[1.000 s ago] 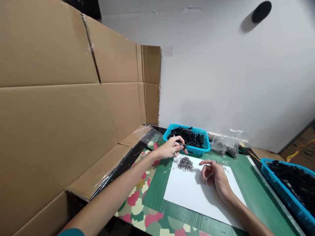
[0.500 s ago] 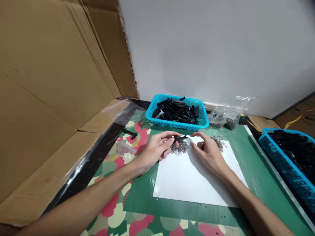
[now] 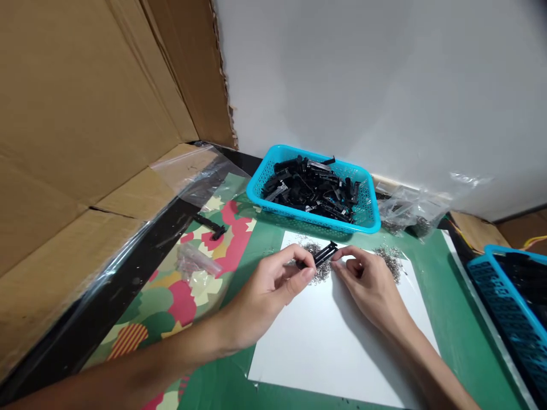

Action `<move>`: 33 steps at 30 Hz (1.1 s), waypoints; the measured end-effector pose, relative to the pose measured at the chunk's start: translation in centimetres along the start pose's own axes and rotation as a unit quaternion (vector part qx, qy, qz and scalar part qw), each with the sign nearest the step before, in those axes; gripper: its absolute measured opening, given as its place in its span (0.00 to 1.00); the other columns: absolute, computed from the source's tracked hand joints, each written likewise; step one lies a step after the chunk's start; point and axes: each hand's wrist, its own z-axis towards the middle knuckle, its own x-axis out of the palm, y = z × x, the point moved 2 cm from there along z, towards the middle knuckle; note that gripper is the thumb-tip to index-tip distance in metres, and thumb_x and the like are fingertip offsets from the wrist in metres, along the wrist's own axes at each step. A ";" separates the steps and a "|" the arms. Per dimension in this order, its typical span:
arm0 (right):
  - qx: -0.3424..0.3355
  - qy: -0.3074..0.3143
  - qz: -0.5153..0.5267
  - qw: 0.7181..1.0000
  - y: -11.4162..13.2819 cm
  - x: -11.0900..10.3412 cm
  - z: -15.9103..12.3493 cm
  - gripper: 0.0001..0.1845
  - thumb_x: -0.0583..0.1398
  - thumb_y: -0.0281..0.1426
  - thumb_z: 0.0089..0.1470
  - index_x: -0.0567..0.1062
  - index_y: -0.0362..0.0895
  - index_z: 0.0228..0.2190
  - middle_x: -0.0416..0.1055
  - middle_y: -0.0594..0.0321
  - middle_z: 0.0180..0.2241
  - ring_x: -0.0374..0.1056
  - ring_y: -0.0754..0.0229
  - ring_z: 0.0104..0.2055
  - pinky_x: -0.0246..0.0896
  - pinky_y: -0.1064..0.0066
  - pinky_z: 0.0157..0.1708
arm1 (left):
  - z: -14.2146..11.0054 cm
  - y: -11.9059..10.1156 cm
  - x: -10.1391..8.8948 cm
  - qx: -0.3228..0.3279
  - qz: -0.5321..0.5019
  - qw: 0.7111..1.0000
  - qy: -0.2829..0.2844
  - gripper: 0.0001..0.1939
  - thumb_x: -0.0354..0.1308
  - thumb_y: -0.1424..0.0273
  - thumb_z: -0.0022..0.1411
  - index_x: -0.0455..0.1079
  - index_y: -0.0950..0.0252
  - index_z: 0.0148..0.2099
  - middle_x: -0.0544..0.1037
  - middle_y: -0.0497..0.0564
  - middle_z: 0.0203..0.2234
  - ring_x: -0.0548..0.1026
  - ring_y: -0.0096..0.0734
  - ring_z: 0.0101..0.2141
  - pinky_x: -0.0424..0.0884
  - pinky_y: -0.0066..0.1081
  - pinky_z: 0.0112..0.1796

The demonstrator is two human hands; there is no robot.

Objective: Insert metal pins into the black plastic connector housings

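Note:
My left hand (image 3: 262,293) pinches a slim black plastic part (image 3: 327,253) by its near end, so its slotted face points up and its far end leans to the right. Close by that far end, the thumb and forefinger of my right hand (image 3: 371,285) come together. Whatever sits between those fingertips is too small to make out. Under the part lies a pile of small metal pieces (image 3: 319,275) on a white sheet (image 3: 316,347). To the right of it, partly behind my right hand, is a second metal pile (image 3: 388,263).
A blue basket (image 3: 314,219) of black parts stands at the back. Another blue basket (image 3: 499,279) is at right. Plastic bags (image 3: 412,213) lie against the wall. On the left are a loose black part (image 3: 210,226), a small clear bag (image 3: 199,263) and cardboard (image 3: 123,193).
The black part has turned so its slotted face shows. My right thumb and forefinger have closed from a spread position and now meet beside its far end. The whole view has shifted slightly.

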 end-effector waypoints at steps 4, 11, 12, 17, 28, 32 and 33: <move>0.017 0.002 0.054 0.998 -0.2 -0.4 -0.2 0.16 0.63 0.45 0.61 0.79 0.45 0.33 0.54 0.71 0.17 0.48 0.64 0.21 0.40 0.69 0.24 | -0.3 -0.4 0.1 0.016 0.059 0.998 0.004 0.11 0.59 0.58 0.72 0.77 0.58 0.44 0.71 0.48 0.31 0.66 0.29 0.30 0.62 0.27 0.30; 0.022 -0.024 0.153 0.988 -0.7 -1.0 -0.8 0.20 0.65 0.49 0.57 0.82 0.43 0.33 0.49 0.71 0.18 0.44 0.65 0.21 0.40 0.70 0.21 | -0.1 -0.2 0.1 0.042 0.112 0.993 0.012 0.13 0.59 0.59 0.72 0.84 0.54 0.48 0.74 0.52 0.41 0.70 0.32 0.35 0.66 0.29 0.34; 0.019 -0.026 0.159 0.987 -0.8 -1.0 -0.8 0.20 0.66 0.48 0.57 0.83 0.43 0.32 0.50 0.71 0.18 0.44 0.66 0.21 0.40 0.70 0.21 | -0.1 -0.1 0.1 0.042 0.114 0.992 0.010 0.13 0.59 0.58 0.73 0.84 0.55 0.48 0.74 0.52 0.41 0.71 0.32 0.35 0.66 0.29 0.34; 0.013 -0.046 0.166 0.985 -0.5 -0.9 -0.9 0.18 0.66 0.45 0.57 0.82 0.41 0.33 0.48 0.73 0.18 0.43 0.67 0.21 0.39 0.71 0.22 | 0.0 -0.1 0.1 0.063 0.132 0.989 0.000 0.14 0.57 0.59 0.74 0.83 0.57 0.48 0.75 0.52 0.43 0.72 0.35 0.41 0.67 0.30 0.39; -0.017 -0.151 0.232 0.961 -0.4 -1.5 -2.4 0.15 0.70 0.41 0.58 0.82 0.41 0.36 0.49 0.74 0.18 0.43 0.69 0.20 0.37 0.72 0.22 | -0.2 -0.2 0.4 0.074 0.119 0.990 0.017 0.11 0.62 0.63 0.72 0.84 0.58 0.48 0.70 0.49 0.41 0.65 0.20 0.28 0.63 0.26 0.31; -0.043 -0.129 0.222 0.965 0.3 -1.6 -2.8 0.13 0.70 0.39 0.58 0.83 0.41 0.34 0.49 0.74 0.17 0.44 0.69 0.20 0.38 0.72 0.21 | -0.1 -0.3 0.5 0.080 0.128 0.988 0.015 0.11 0.61 0.63 0.72 0.83 0.59 0.48 0.70 0.48 0.40 0.65 0.20 0.28 0.64 0.26 0.31; -0.047 -0.119 0.226 0.966 0.5 -1.6 -2.9 0.13 0.69 0.39 0.59 0.82 0.41 0.34 0.49 0.74 0.17 0.43 0.69 0.20 0.38 0.72 0.20 | -0.1 -0.3 0.5 0.083 0.133 0.988 0.015 0.11 0.60 0.63 0.72 0.82 0.60 0.48 0.71 0.48 0.40 0.66 0.20 0.29 0.64 0.26 0.31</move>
